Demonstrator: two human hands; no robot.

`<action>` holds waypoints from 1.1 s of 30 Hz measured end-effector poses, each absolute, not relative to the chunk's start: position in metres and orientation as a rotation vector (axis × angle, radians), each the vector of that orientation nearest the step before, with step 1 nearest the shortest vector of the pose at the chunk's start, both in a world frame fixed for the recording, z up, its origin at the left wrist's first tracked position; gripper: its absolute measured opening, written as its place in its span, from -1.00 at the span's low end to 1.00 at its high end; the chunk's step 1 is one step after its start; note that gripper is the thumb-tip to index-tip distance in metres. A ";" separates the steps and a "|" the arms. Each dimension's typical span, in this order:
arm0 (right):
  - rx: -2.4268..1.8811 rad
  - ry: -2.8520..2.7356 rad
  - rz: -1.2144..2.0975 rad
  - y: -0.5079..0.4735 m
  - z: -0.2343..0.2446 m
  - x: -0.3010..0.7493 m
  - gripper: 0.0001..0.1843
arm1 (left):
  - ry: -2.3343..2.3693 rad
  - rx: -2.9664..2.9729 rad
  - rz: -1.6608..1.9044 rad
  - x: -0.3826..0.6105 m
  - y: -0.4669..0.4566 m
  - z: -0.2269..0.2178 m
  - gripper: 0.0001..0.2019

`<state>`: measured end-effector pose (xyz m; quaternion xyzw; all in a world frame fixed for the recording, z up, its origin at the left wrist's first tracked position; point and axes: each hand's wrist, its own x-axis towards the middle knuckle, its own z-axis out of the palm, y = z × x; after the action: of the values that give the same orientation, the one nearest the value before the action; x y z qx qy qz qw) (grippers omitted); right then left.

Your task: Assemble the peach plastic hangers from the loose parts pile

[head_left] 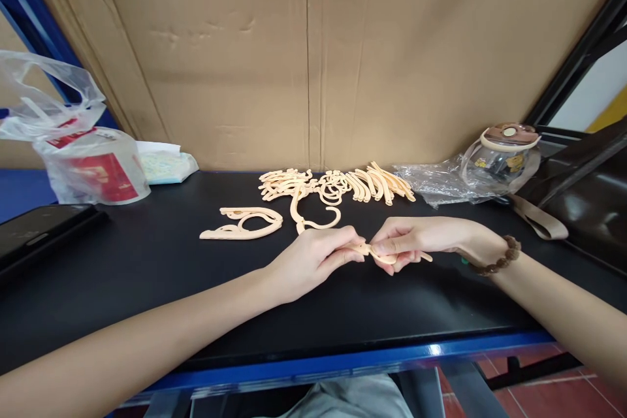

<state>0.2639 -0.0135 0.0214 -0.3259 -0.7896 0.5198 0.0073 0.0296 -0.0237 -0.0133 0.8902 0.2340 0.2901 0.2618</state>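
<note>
My left hand is closed, thumb and fingers pinching one end of a cream plastic hanger piece. My right hand grips the other side of it, and a thin tip sticks out past the fingers. The two hands nearly meet, and much of the piece is hidden inside them. Just behind the left hand, a curved hanger arm and a hook show, partly covered by that hand. Farther left, a folded cream hanger lies flat on the black tabletop.
Loose hanger parts are heaped at the back, against a cardboard wall. On the left are a bagged cup, a tissue pack and a black phone. A clear bottle, crumpled plastic and a dark bag occupy the right.
</note>
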 end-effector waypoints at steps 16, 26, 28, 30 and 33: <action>-1.090 -2.759 1.315 -0.029 0.037 0.256 -0.55 | 0.698 2.338 0.620 0.038 -0.025 -0.012 -0.91; -1.208 -2.758 1.100 -0.034 0.039 0.255 -0.65 | 0.732 2.396 0.639 0.040 -0.021 -0.011 -0.90; -1.241 -2.805 0.986 -0.034 0.042 0.256 -0.67 | 0.713 2.441 0.648 0.040 -0.019 -0.012 -0.89; -1.279 -2.862 0.924 -0.034 0.046 0.259 -0.73 | 0.707 2.533 0.653 0.039 -0.017 -0.012 -0.85; -1.442 -2.879 0.757 -0.031 0.050 0.269 -0.79 | 0.705 2.637 0.648 0.036 -0.013 -0.013 -0.83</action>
<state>0.2694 -0.0309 0.0504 -0.4343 -0.8674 0.2281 -0.0829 0.0361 -0.0129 -0.0129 0.9267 0.2479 0.2278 0.1670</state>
